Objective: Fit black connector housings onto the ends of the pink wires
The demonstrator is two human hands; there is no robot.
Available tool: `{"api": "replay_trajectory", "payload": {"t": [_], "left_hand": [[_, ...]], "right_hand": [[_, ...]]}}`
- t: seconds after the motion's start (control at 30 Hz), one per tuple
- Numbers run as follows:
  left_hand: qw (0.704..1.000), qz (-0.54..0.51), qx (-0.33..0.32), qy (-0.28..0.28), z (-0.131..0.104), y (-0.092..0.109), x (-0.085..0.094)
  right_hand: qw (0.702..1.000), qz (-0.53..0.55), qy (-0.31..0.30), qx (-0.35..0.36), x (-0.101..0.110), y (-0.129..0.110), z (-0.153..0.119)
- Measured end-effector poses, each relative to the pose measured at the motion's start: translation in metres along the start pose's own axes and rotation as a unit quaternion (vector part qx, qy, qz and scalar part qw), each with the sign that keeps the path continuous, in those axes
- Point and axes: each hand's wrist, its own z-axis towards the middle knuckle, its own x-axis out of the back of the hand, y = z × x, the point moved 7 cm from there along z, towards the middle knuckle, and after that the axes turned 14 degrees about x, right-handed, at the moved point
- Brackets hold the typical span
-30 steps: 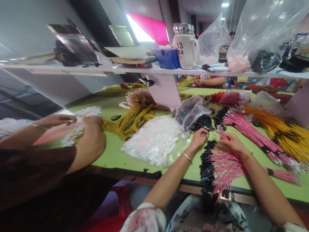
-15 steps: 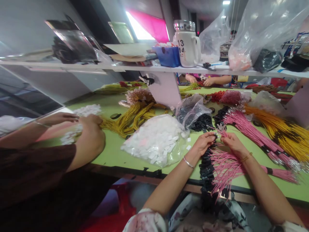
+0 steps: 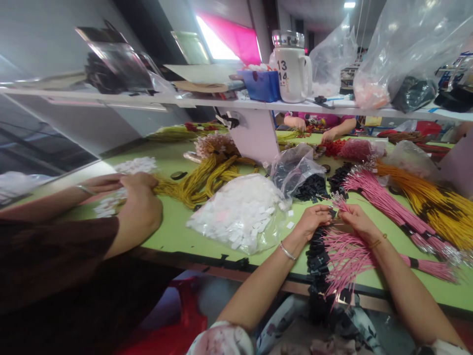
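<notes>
My left hand (image 3: 315,222) is closed in a pinch on a small black plastic connector (image 3: 333,213), mostly covered by the fingertips. Just to its right, my right hand (image 3: 357,222) is closed around a thin bunch of pink wires (image 3: 340,201) whose metal-tipped ends stick up past the fingers. The fingertips of both hands are close together. Below them, pink wires (image 3: 349,261) fan out over the table edge, beside a row of black connectors (image 3: 317,256) at their left ends. Loose black connectors (image 3: 312,188) spill from a clear bag beyond my hands.
A clear bag of white connectors (image 3: 240,212) lies left of my hands. Bundled pink wires (image 3: 391,207) and yellow wires (image 3: 432,197) lie right. A co-worker's hands (image 3: 138,197) work at the left. Overhead, a shelf (image 3: 221,102) bears a mug (image 3: 290,69) and a blue box (image 3: 260,86).
The view has shifted slightly. My left fingers have closed further over the black connector, while my right hand keeps its hold on the wires. Across the table, another person's hands have moved apart.
</notes>
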Motion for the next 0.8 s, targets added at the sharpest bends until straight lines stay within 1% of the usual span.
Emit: {"api": "replay_trajectory", "payload": {"t": [0.1,0.23,0.3,0.4,0.43,0.5,0.53,0.57,0.6,0.63,0.7,0.73,0.8], "left_hand": [[0.999,0.014,-0.018,0.023,0.0,0.0,0.0],[0.999,0.005,-0.023,0.039,0.001,-0.004,-0.003],[0.998,0.02,-0.027,0.05,0.001,-0.007,-0.004],[0.995,0.068,-0.032,0.071,-0.001,-0.012,-0.001],[0.993,0.095,-0.03,0.068,-0.002,-0.012,0.0],[0.983,0.169,-0.043,0.06,-0.002,-0.007,0.005],[0.973,0.212,-0.062,0.069,-0.001,0.0,0.01],[0.958,0.256,-0.088,0.092,0.001,0.008,0.017],[0.938,0.298,-0.117,0.134,0.003,0.018,0.025],[0.913,0.338,-0.138,0.184,0.007,0.028,0.033],[0.849,0.419,-0.161,0.278,0.018,0.043,0.046],[0.816,0.463,-0.162,0.305,0.025,0.047,0.049],[0.765,0.53,-0.161,0.328,0.038,0.049,0.049]], "right_hand": [[1.0,-0.004,0.002,0.005,0.003,0.003,0.0],[0.998,-0.05,-0.02,0.017,0.007,0.009,0.001],[0.997,-0.064,-0.029,0.02,0.006,0.012,0.001],[0.994,-0.098,-0.035,0.025,0.005,0.011,0.001],[0.992,-0.116,-0.026,0.034,0.007,0.008,0.001],[0.989,-0.132,0.018,0.056,0.012,0.0,0.002],[0.99,-0.121,0.045,0.063,0.016,-0.003,0.001],[0.991,-0.094,0.07,0.064,0.018,-0.005,0.001],[0.993,-0.057,0.088,0.055,0.019,-0.005,0.0],[0.994,-0.017,0.096,0.041,0.018,-0.004,0.0],[0.994,0.042,0.098,0.015,0.014,-0.002,-0.001],[0.994,0.056,0.096,0.008,0.013,-0.001,-0.001],[0.994,0.065,0.089,0.005,0.01,-0.002,-0.001]]}}
